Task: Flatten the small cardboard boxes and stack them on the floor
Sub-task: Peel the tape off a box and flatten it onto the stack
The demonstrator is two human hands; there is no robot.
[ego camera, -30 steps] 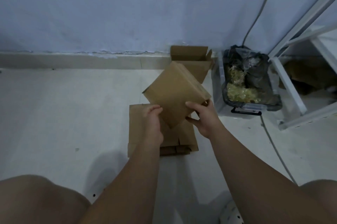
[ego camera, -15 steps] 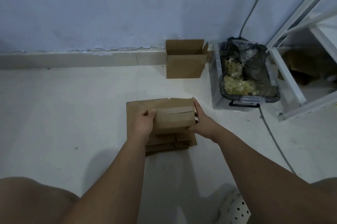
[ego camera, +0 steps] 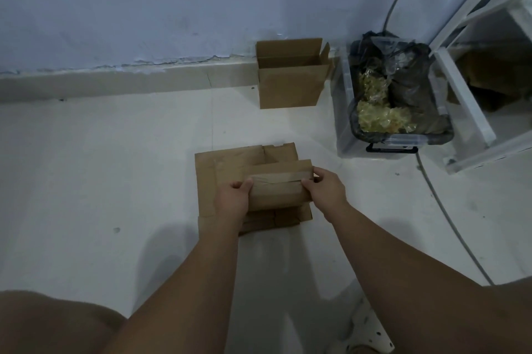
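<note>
A blue-grey painted wall (ego camera: 144, 8) meets a pale tiled floor (ego camera: 100, 180), which carries everything here. At the right stands a white metal rack frame (ego camera: 460, 88). Just beside it is a clear plastic storage bin (ego camera: 342, 111) lined with a black bag and holding yellowish crumpled material. An upright brown cardboard box with its flaps open (ego camera: 290, 85) sits against the skirting, close to the bin.

Nearer the person lies a stack of flattened brown cardboard sheets (ego camera: 207, 180). A small closed brown cardboard box (ego camera: 276, 192) rests on top of it. The left hand (ego camera: 233, 201) curls round its left end with the thumb on top. The right hand (ego camera: 325, 192) grips the right end, thumb forward on the upper face and fingers wrapped over the far corner. A strip of brown packing tape (ego camera: 282, 178) runs along the box's top seam, between the two thumbs.

The step in hand looks like opening this box before collapsing it. The next move probably calls for breaking or peeling the tape, then folding the walls flat onto the stack. The open box by the wall would remain.

No brand, label or writing can be read on any cardboard.
</note>
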